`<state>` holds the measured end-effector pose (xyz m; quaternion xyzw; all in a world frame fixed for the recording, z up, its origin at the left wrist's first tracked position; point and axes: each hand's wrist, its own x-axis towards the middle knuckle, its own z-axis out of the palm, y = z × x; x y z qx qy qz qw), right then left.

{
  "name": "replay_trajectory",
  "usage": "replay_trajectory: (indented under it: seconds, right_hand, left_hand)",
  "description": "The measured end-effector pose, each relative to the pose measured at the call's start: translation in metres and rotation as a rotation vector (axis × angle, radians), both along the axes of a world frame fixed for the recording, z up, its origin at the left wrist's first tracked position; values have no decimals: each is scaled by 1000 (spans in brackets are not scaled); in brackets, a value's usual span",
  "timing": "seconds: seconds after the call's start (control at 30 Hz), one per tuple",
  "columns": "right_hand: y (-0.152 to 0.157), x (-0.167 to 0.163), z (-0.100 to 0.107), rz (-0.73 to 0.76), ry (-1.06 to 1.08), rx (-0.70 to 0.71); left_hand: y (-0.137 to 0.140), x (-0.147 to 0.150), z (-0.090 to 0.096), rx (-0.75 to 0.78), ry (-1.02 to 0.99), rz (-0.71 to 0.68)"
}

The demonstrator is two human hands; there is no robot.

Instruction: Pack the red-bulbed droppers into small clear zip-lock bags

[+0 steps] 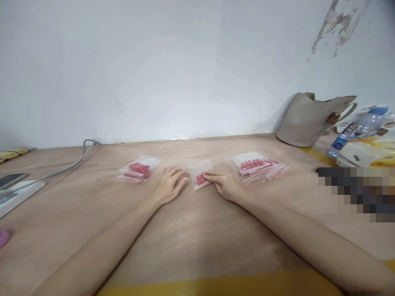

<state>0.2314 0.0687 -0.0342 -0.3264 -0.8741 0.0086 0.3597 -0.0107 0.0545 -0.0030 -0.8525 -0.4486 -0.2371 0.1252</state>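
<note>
A small clear zip bag (200,167) with several short red pieces in its lower part lies in the middle of the table. My right hand (226,185) has its fingertips on this bag, over the red pieces, fingers held together. My left hand (169,185) rests on the table just left of the bag, fingers apart and holding nothing. Beyond it to the left is a small pile of similar bags (140,168). To the right of my right hand, more bags with red pieces (257,166) lie fanned over one another.
A grey cable (69,166) runs to a white power strip (23,195) at the left, near a phone (12,179). At the back right stands a beige bag (304,119), beside a plastic water bottle (358,129) and wrappers. A pixelated patch covers the right edge.
</note>
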Motion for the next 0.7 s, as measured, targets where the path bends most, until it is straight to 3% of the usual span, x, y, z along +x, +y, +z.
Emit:
replay_trajectory:
  seconds: [0.2,0.37,0.5,0.6,0.7]
  right_hand:
    - [10,40,22,-103,55,156]
    - [17,103,40,-269,5,173]
    - [6,133,44,-416,-216,133]
    - [-4,129,42,-516,-208,294]
    - [-10,113,37,-455,-144,470]
  left_hand:
    - [19,-45,22,-19,25,506]
    - [30,-84,34,-204,102,783]
    - [32,-88,31,-314,164,816]
    - [28,-73,29,-291,194,772]
    - [21,-52,27,-251,197,688]
